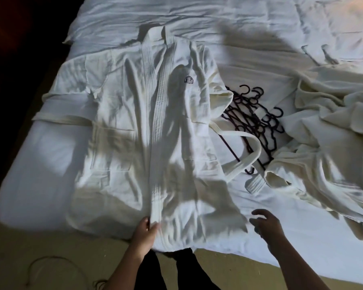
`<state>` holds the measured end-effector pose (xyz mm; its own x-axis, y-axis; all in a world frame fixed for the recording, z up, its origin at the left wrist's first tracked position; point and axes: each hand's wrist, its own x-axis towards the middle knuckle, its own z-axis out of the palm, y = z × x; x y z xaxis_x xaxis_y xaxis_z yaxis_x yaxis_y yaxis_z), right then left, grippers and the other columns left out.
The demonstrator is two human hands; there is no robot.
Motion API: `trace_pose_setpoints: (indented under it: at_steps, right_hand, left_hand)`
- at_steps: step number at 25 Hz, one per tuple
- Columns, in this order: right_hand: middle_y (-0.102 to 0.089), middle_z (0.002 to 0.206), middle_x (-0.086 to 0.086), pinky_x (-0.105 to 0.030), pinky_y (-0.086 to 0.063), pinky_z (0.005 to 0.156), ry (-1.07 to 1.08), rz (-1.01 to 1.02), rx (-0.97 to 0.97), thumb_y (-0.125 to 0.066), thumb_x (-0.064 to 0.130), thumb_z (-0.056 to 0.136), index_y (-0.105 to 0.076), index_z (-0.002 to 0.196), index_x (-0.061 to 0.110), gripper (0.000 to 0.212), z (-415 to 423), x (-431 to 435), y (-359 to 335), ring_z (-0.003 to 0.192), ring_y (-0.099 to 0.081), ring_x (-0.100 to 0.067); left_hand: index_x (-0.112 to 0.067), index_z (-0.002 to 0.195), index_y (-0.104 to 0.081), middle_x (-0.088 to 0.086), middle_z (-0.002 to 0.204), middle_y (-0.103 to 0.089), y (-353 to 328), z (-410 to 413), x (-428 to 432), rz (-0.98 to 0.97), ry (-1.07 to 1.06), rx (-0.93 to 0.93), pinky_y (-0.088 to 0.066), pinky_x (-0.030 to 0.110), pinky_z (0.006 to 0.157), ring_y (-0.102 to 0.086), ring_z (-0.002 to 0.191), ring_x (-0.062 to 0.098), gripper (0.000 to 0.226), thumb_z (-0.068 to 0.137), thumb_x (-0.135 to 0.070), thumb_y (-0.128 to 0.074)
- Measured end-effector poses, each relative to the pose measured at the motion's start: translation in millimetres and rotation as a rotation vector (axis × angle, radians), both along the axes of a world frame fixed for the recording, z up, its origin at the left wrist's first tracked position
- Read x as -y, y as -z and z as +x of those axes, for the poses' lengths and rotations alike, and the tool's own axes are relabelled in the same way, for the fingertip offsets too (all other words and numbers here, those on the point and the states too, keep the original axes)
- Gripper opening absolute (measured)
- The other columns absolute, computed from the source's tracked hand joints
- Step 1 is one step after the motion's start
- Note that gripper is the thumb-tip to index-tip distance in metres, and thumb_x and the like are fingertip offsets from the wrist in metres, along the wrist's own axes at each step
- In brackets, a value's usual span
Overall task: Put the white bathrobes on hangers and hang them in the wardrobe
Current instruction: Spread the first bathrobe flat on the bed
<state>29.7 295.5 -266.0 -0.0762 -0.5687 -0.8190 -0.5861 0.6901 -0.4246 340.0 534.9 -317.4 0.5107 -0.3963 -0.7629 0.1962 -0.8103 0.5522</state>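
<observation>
A white bathrobe [147,126] lies spread flat on the bed, collar toward the far side, a small dark logo on its chest. My left hand [145,233] pinches the lower end of its front band at the near bed edge. My right hand [264,225] hovers open over the sheet just right of the robe's hem, holding nothing. A pile of several dark hangers [254,122] lies right of the robe, with the robe's belt [247,151] draped across them. A second white bathrobe [331,147] lies crumpled at the right.
The bed [40,164] with its white sheet fills most of the view; its near edge runs along the bottom. A beige floor lies below, with a thin cord [50,262] at the lower left. No wardrobe is in view.
</observation>
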Motion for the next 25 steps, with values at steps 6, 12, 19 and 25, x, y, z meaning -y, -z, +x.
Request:
trace_pose_setpoints:
  at_steps: [6, 12, 19, 25]
  right_hand:
    - [-0.074, 0.091, -0.009, -0.033, -0.045, 0.069, -0.077, 0.107, 0.074, -0.075, 0.012, 0.063, -0.074, 0.111, 0.013, 0.049, 18, -14, 0, 0.078, -0.062, -0.024]
    - [-0.078, 0.092, -0.008, -0.032, -0.056, 0.074, -0.194, 0.297, 0.236, -0.076, 0.028, 0.059, -0.072, 0.115, -0.003, 0.063, 35, -22, 7, 0.087, -0.071, -0.026]
    - [-0.073, 0.105, -0.027, -0.045, -0.055, 0.073, -0.080, 0.253, 0.293, -0.085, 0.010, 0.066, -0.067, 0.115, -0.001, 0.053, -1, -6, -3, 0.088, -0.071, -0.040]
    - [-0.065, 0.084, -0.007, -0.024, -0.042, 0.045, -0.673, 0.219, -0.256, -0.053, 0.021, 0.072, -0.047, 0.107, 0.024, 0.036, 14, -29, 26, 0.061, -0.059, -0.018]
  left_hand:
    - [-0.008, 0.111, -0.070, 0.007, 0.100, -0.078, 4, -6, -3, -0.076, -0.037, -0.193, -0.057, 0.029, 0.085, -0.074, 0.096, 0.019, 0.023, 0.089, -0.016, -0.069]
    - [-0.007, 0.120, -0.067, 0.017, 0.112, -0.075, -8, -16, 2, -0.138, -0.192, -0.313, -0.053, 0.057, 0.100, -0.071, 0.109, 0.037, 0.023, 0.102, -0.002, -0.055]
    - [-0.008, 0.096, -0.071, 0.010, 0.089, -0.077, -25, -18, -17, -0.150, -0.189, -0.207, -0.058, 0.038, 0.079, -0.071, 0.085, 0.025, 0.004, 0.093, -0.010, -0.071]
    - [-0.014, 0.084, -0.065, 0.004, 0.075, -0.066, 4, -21, -24, 0.305, 0.149, 0.103, -0.041, 0.028, 0.060, -0.059, 0.068, 0.016, 0.005, 0.087, -0.009, -0.063]
